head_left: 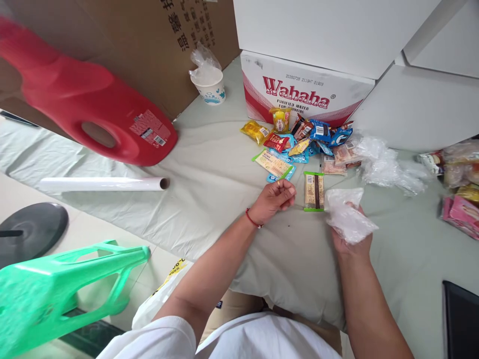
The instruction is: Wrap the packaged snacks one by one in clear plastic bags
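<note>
My right hand [351, 245] is closed on a clear plastic bag [348, 219], which covers most of its fingers. Over the cloth, my left hand [273, 202] has its thumb and fingers pressed together, and I see nothing between them. Between the hands lies a cracker packet with green ends [314, 191]. Just beyond my left hand, a similar green-edged packet [273, 164] rests on a light blue one. Behind them is a heap of small wrapped snacks, including a yellow packet [255, 131], a red packet [277, 142] and a dark blue packet [320, 130].
A Wahaha water carton [307, 89] stands behind the snacks. Crumpled clear bags [389, 167] and more packets [462, 212] lie right. At left are a paper cup [211, 89], a red jug [127, 114], a white roll [101, 184] and a green stool [48, 284].
</note>
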Action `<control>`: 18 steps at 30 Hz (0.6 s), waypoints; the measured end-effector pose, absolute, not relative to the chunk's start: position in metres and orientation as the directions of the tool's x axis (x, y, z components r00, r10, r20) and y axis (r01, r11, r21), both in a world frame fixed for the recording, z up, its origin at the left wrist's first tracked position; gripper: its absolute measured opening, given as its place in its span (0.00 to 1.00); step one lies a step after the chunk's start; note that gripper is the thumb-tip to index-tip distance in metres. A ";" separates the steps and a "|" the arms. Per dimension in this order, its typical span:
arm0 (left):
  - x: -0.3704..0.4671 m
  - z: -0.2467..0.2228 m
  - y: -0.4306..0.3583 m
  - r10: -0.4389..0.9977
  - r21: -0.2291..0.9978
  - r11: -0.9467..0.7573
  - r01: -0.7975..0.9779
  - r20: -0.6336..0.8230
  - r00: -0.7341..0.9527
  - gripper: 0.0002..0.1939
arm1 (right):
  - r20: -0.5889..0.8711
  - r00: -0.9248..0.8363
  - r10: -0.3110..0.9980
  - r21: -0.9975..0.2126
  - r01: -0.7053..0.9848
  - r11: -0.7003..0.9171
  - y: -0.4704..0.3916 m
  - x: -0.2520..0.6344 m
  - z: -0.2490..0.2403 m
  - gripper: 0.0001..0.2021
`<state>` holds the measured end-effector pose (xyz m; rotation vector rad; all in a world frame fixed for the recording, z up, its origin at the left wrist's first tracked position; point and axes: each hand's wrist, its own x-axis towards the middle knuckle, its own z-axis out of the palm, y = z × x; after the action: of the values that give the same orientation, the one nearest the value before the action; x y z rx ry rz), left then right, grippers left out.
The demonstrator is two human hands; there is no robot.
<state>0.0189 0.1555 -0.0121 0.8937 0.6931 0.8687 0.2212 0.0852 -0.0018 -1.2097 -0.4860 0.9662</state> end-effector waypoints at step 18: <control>0.015 0.002 0.157 0.950 0.835 0.289 -0.469 -0.192 0.245 0.28 | -0.246 0.492 0.835 -0.869 -0.494 0.035 0.082 0.218 0.011 0.22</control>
<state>0.0149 0.1566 0.0018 0.7336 0.8047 1.0969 0.2178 0.0819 0.0105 -1.1293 -0.3749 1.0580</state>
